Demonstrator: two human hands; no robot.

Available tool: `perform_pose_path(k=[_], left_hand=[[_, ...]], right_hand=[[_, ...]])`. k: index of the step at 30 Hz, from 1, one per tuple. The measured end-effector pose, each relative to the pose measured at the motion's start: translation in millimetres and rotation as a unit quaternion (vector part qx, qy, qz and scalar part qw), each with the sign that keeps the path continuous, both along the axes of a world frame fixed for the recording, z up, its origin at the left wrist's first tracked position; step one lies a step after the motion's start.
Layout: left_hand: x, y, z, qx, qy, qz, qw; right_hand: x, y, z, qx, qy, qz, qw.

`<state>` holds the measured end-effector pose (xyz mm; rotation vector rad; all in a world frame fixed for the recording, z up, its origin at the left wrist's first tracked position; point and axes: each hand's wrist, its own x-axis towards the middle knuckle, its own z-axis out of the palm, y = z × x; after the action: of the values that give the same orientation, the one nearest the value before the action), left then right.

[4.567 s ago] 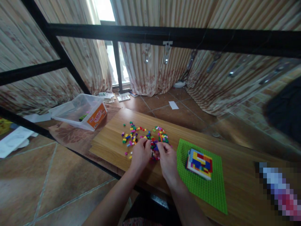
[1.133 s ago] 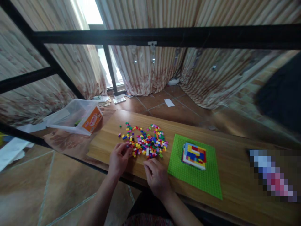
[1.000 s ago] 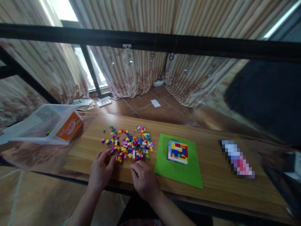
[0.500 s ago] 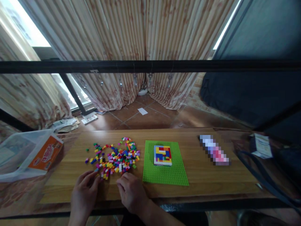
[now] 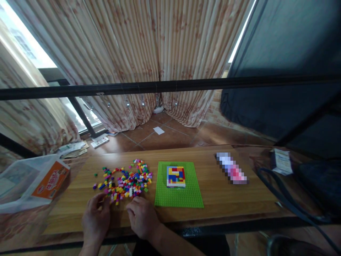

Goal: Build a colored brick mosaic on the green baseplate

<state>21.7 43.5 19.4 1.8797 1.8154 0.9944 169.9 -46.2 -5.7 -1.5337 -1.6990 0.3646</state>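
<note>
A loose heap of small coloured toy bricks point(image 5: 130, 181) lies on the left half of the wooden board. At its near left edge is my left hand point(image 5: 96, 215), fingers curled in and thumb close to the fingertips; whatever is between them is too small to make out. My right hand point(image 5: 143, 216) rests just below the heap with its fingers folded, and their inside is hidden. To the right lies a green studded baseplate point(image 5: 179, 197). On it sits a flat block of assembled bricks point(image 5: 176, 176) in red, yellow, blue and white. Neither hand touches the baseplate.
A translucent plastic bin point(image 5: 23, 199) with an orange label stands left of the wooden board point(image 5: 213, 199). A pixelated phone-like object point(image 5: 231, 169) lies on the right. Beyond it are a dark strap point(image 5: 282, 192) and a small box point(image 5: 282, 161). A black rail point(image 5: 160, 86) crosses behind.
The view has tilted and shifted, so the board and its contents appear slightly further left. Both hands keep nearly the same pose beside the heap.
</note>
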Motion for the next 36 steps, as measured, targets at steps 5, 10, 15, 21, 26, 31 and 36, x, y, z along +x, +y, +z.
perform_pose_path(k=[5,10,15,21,26,31,36], left_hand=[[16,-21,24.6,-0.063,-0.105,-0.083,0.989],[42,-61,36.0,-0.171,-0.274,-0.183,0.929],[57,-84,45.4,-0.215,-0.315,-0.195,0.904],[60,-95,53.5,-0.247,-0.321,-0.216,0.888],[65,-105,51.0,-0.272,-0.338,-0.213,0.876],[68,-110,46.9,-0.280,-0.339,-0.213,0.873],[66,-106,44.6,-0.285,-0.325,-0.220,0.875]], right_hand=[[7,0,10,-0.017,0.267,-0.053,0.962],[18,-21,25,-0.091,0.491,-0.073,0.863],[27,-47,38,-0.124,0.525,-0.054,0.840],[27,-59,42,-0.141,0.555,-0.072,0.817],[27,-62,43,-0.154,0.578,-0.085,0.797],[29,-65,44,-0.157,0.563,-0.088,0.807],[43,-66,46,-0.177,0.469,-0.054,0.863]])
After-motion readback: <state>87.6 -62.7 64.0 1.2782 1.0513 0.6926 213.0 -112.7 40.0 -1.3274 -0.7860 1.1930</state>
